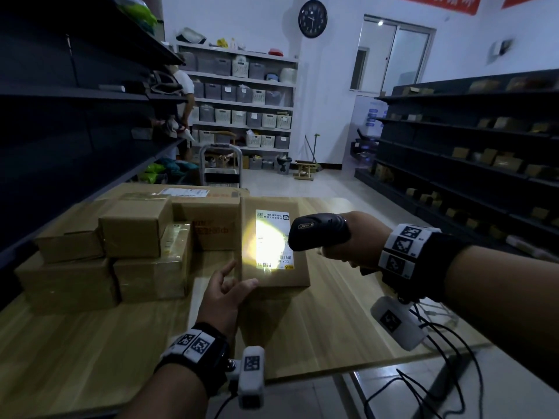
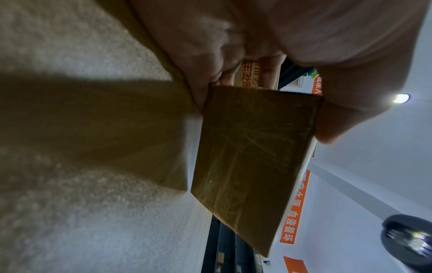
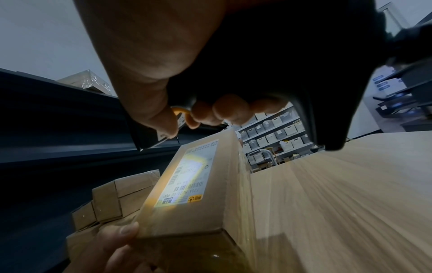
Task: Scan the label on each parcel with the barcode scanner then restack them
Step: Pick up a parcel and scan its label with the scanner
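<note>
A long cardboard parcel [image 1: 298,267] [image 2: 252,157] [image 3: 224,184] lies on the wooden table [image 1: 348,313], label side up. Its white label [image 1: 272,240] [image 3: 187,175] glows under a bright yellow-white light. My right hand [image 1: 357,240] [image 3: 210,114] grips the black barcode scanner [image 1: 317,232] [image 3: 292,64] [image 2: 409,242] just right of the label, nose pointed at it. My left hand [image 1: 240,276] [image 3: 117,238] holds the parcel's near left corner, thumb on top, fingers against the left side. A stack of several taped parcels [image 1: 121,252] stands to the left.
A larger carton [image 1: 208,213] sits behind the stack, against the long parcel's far end. Dark shelving [image 1: 469,152] lines both sides of the aisle. A trolley [image 1: 220,164] stands beyond the table, and a person [image 1: 184,95] is at the left shelves. Cables [image 1: 423,373] hang off the table's near right edge.
</note>
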`<state>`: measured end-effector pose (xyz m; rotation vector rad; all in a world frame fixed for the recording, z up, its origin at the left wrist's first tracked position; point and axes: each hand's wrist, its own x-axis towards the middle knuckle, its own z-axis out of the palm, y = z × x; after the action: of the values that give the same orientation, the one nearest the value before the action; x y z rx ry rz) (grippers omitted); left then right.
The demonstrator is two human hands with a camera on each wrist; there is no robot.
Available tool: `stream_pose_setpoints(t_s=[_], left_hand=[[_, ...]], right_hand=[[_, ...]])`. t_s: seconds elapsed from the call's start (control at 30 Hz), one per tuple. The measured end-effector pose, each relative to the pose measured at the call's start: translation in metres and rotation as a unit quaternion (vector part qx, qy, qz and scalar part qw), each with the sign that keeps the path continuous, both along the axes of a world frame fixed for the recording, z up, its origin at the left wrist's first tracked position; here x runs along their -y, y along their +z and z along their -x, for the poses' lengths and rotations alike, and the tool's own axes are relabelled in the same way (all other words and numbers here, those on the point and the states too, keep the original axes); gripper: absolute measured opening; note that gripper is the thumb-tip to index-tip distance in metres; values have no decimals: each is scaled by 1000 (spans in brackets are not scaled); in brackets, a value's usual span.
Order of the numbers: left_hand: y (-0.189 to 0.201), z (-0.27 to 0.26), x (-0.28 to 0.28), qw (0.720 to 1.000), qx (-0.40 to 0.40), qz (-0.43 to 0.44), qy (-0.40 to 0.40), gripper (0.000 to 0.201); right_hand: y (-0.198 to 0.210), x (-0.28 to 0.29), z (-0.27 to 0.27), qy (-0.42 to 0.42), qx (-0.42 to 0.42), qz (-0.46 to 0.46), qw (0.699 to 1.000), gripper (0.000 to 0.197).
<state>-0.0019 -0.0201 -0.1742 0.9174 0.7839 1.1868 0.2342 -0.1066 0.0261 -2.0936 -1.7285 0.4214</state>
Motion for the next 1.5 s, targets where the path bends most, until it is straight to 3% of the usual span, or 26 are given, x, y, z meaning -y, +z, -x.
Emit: stream_pose_setpoints(t_s=[0.27,0.4,0.47,0.57,0.73,0.93,1.2,1.4,1.5], left_hand=[[3,-2,1,1000,8,-7,0,76],[3,-1,2,1000,7,-20,-1,83],[3,-1,4,1000,12,-22,-1,94],[4,-1,5,1000,17,-23,0,98],[3,-2,3,1000,24,-15,5,89],[2,-4,3,1000,7,-7,16,60],[-1,-3,-1,1000,-16,2,26,51],[-3,-8,-7,997,-55,19,44,37],[2,-26,-20,985,95,146,11,49]], right_hand=[[-1,1,-3,3,-20,-24,1000,11],[-14,-2,-13,-32,-161,-46,985,18],[-23,-2,-21,-58,-277,-65,957,27],[-45,-2,-35,-84,-449,-85,885,39],[-90,-1,-52,-131,-610,-94,776,25],[-136,1,-73,-168,-685,-75,705,25],[-169,3,-88,-168,-765,-106,613,35],[-169,4,-92,-163,-779,-131,591,35],[-167,4,-93,-173,-786,-125,581,36]])
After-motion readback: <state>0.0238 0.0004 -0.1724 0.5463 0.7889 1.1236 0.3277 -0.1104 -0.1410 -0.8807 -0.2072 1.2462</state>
